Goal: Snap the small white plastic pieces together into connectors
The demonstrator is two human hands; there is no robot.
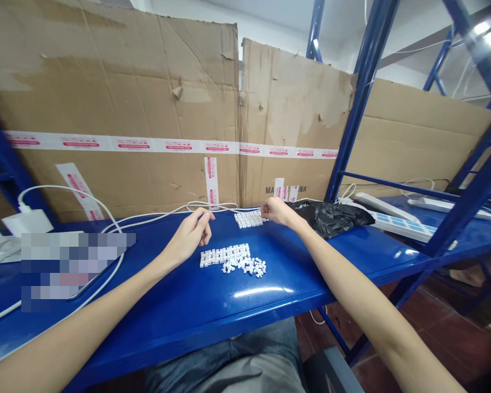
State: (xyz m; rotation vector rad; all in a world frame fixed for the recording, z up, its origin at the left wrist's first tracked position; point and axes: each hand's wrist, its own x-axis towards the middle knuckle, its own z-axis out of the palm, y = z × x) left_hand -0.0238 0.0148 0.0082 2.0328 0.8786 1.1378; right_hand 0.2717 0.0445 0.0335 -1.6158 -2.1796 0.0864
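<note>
Two hands | left hand (190, 236): fingers narrow, empty | right hand (279, 212): fingers curled against white connector strip (249, 219), hold unclear

White connectors (225, 255) on a blue table (213, 305)
Beside them, a black bag (331, 218); behind, brown cardboard (106, 82) banded by white tape (131, 143) with red print.

The blue shelf top (245, 305) is painted metal, v. glossy, w/ bright reflections. On it, the white plastic strips (225, 255) and loose plastic bits (245, 266) look smooth and rather matt. Behind the shelf top stands brown corrugated cardboard (106, 82), rough and torn in places, w/ slightly shiny white packing tape (131, 143). At its right end lie a crumpled black plastic bag (331, 218), a little shiny, and a smooth white plastic power strip (396, 224).
</note>
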